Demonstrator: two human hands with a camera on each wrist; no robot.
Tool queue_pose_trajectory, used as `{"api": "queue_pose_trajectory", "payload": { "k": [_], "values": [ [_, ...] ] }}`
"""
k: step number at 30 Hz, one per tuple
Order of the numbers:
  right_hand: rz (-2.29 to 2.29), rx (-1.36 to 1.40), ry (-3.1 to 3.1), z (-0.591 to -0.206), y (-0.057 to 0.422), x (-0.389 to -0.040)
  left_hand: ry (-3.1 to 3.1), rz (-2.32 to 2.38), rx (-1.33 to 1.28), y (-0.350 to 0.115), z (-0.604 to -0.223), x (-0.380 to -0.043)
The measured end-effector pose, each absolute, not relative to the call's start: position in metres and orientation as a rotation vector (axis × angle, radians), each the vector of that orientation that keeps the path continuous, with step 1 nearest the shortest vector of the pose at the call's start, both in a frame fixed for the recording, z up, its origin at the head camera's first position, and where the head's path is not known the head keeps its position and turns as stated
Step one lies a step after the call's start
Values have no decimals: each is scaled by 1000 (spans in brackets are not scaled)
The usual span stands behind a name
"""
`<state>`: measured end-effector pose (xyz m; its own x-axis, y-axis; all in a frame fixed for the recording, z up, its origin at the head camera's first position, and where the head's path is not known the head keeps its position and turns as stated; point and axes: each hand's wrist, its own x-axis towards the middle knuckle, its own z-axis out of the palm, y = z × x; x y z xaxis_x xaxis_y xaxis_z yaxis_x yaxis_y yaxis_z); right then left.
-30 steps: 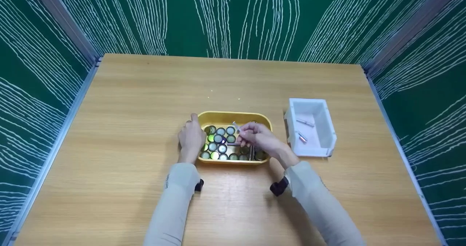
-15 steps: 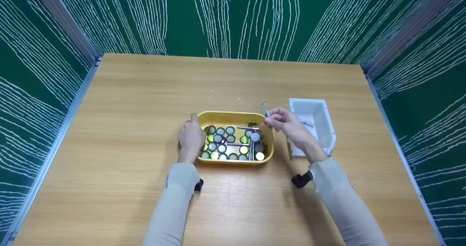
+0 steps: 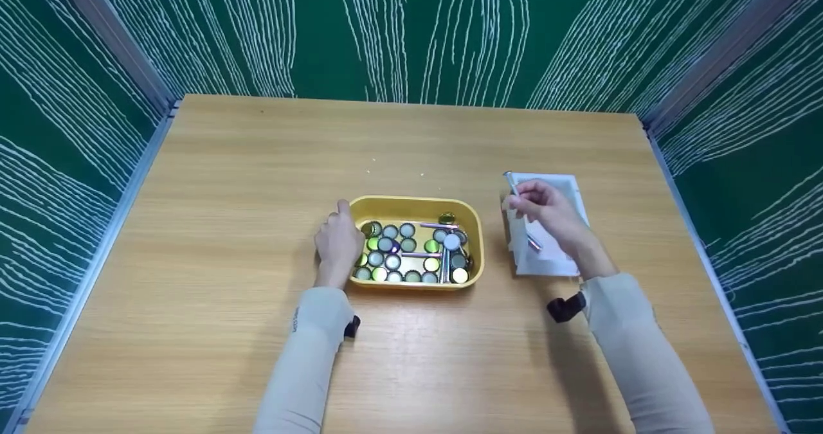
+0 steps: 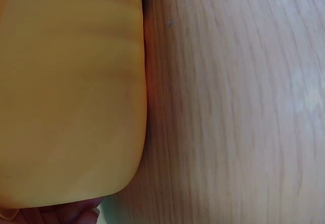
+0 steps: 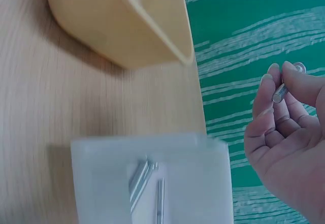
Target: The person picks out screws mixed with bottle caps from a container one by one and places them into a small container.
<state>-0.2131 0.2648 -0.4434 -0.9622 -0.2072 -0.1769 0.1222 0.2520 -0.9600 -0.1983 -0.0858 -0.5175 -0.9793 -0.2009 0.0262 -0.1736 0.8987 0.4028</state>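
Note:
My left hand [image 3: 338,242] holds the left end of a yellow tray [image 3: 411,207], its fingers [image 4: 76,215] at the tray's edge in the left wrist view. Inside lie many bottle caps [image 3: 392,262] mixed with several metal bolts [image 3: 444,267]. Between thumb and fingertips, my right hand [image 3: 554,215] pinches a silver bolt [image 5: 282,89] by its shank; the round head sticks out past the fingers. That hand is above the white bin [image 3: 553,267], overlapping it in the head view. Metal bolts [image 5: 160,198] lie on the bin's floor.
The bin stands to the right of the tray, with a gap of wooden table [image 3: 411,357] between them. Tiny light specks dot the tabletop behind the tray. Green panels with white streaks [image 3: 450,35] rise at the table's back and sides.
My right hand has carried the bolt out of the yellow tray, rightward to above the white bin. The left hand and the tray have stayed in place.

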Motion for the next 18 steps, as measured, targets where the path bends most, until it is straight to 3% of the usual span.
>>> {"api": "queue_pose_trajectory", "payload": {
  "k": [18],
  "values": [
    [-1472,85,2497,-470,312,-217,-3018,-649,290,-87,-518,-199]
  ]
}}
